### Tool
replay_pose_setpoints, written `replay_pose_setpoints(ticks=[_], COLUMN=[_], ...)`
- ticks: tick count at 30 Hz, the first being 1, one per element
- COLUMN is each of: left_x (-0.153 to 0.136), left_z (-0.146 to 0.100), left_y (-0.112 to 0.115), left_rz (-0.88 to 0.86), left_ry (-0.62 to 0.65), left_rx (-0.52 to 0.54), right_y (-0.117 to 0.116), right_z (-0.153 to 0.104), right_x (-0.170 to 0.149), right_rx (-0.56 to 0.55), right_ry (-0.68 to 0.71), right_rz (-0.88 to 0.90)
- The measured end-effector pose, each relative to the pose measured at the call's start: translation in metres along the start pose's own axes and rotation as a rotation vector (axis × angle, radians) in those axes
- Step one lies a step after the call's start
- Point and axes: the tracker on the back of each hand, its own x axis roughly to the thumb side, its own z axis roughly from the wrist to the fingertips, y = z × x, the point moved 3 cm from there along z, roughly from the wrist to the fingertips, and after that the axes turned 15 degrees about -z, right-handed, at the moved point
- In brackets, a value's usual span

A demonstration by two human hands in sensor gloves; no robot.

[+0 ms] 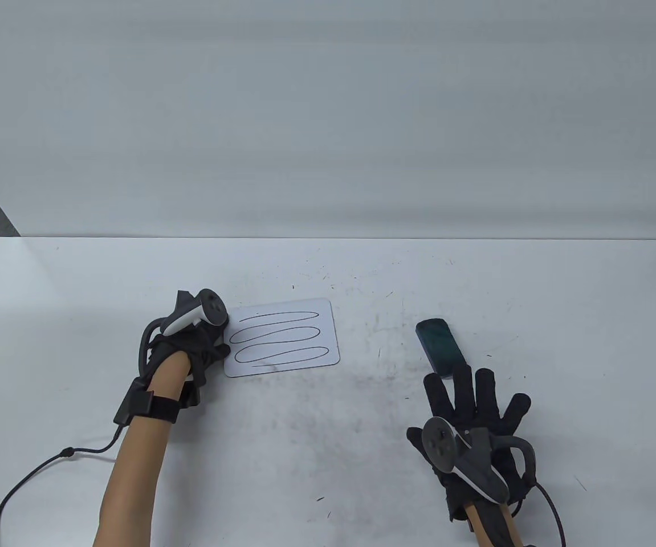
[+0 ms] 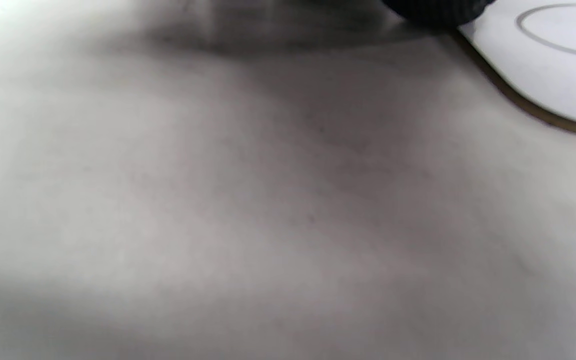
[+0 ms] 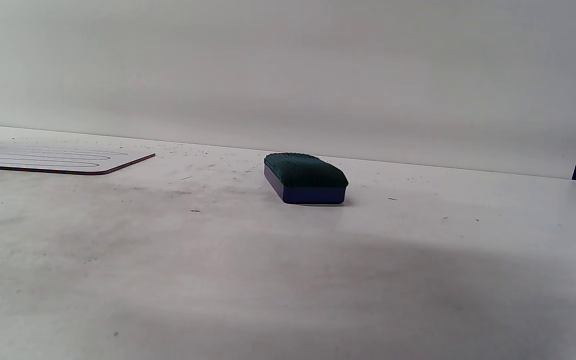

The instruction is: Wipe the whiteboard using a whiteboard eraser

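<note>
The left hand (image 1: 191, 342) rests on the left edge of the whiteboard (image 1: 282, 337), fingers pressing it to the bench (image 1: 328, 433); how tightly they curl cannot be told. The right hand (image 1: 470, 427) lies flat with its grip apart, fingers spread, fingertips just short of the eraser (image 1: 440, 347) and holding nothing. The eraser sits felt side up, well apart to the right of the whiteboard, which carries 3 drawn black loops. The bench is scuffed with dark smudges.

Table view overhead; wrist views low, near tabletop; all share whiteboard (image 1: 282, 337).
</note>
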Motion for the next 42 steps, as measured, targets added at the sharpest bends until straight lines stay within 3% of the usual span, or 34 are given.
replay_pose_setpoints(ticks=[25, 37, 42], left_x=[0.053, 0.050, 0.045], left_z=[-0.121, -0.137, -0.133], left_y=[0.111, 0.129, 0.131], left_rz=[0.283, 0.257, 0.205], left_ry=[0.137, 0.185, 0.214], left_rx=[-0.001, -0.016, -0.054], right_y=[0.000, -0.003, 0.006], right_z=[-0.002, 0.006, 0.044], right_x=[0.003, 0.003, -0.011], right_rx=[-0.009, 0.004, -0.060], right_ry=[0.020, 0.034, 0.011], right_rz=[0.010, -0.016, -0.014])
